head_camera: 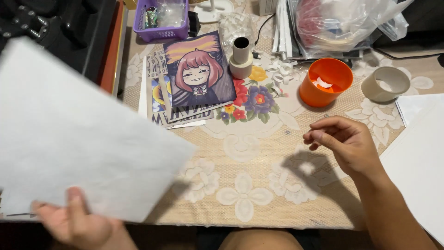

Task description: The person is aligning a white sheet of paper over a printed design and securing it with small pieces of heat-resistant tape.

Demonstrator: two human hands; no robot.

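At the far left the left hand (76, 224) pinches a large white sheet (78, 134) by its lower edge, thumb on top and fingers underneath, and lifts it tilted above the left side of the table (259, 139). The step in hand looks like picking up or shifting the sheet; steadying it would call for a second grip, since one pinched edge leaves it free to flop.

Behind the sheet a purple basket (159, 21) holds small items and a clear wrapper, too small to make out. Beside it lies a stack of cartoon prints (194, 78), then two rolls (241, 58) stacked one on the other. An orange cup (325, 82) holds a few pale scraps, and a wide tape ring (385, 84) stands near it, nothing visible inside. A clear plastic bag (342, 23) at the back holds something pink and white.

The right hand (344, 141) hovers over the lace cloth, fingers loosely curled, holding nothing. More white paper (418, 153) lies at the right edge.
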